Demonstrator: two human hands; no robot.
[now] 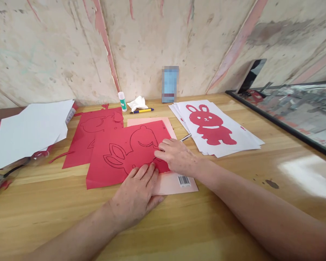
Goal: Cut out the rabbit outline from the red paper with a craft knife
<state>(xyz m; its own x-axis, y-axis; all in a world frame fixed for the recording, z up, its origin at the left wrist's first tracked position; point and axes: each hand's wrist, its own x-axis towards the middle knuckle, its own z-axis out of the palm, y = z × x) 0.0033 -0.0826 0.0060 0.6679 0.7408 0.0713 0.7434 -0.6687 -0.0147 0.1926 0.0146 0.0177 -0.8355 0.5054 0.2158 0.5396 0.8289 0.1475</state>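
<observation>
My left hand lies flat on the lower edge of a red paper sheet with a rabbit outlined in black, its ears pointing left. Closed in a pinch, my right hand is at the sheet's right part. A slim silver craft knife sticks out behind its knuckles, and its tip is mostly hidden by the fingers. Under the red sheet is a pale pink booklet with a barcode. To the left, partly beneath the sheet, lies another red sheet with drawn outlines and cut scraps.
A red rabbit cutout lies on white sheets to the right. Behind are a glue stick, crumpled tissue, a yellow-blue pen and a blurred upright phone-like object. White papers lie left; a black-framed panel stands right.
</observation>
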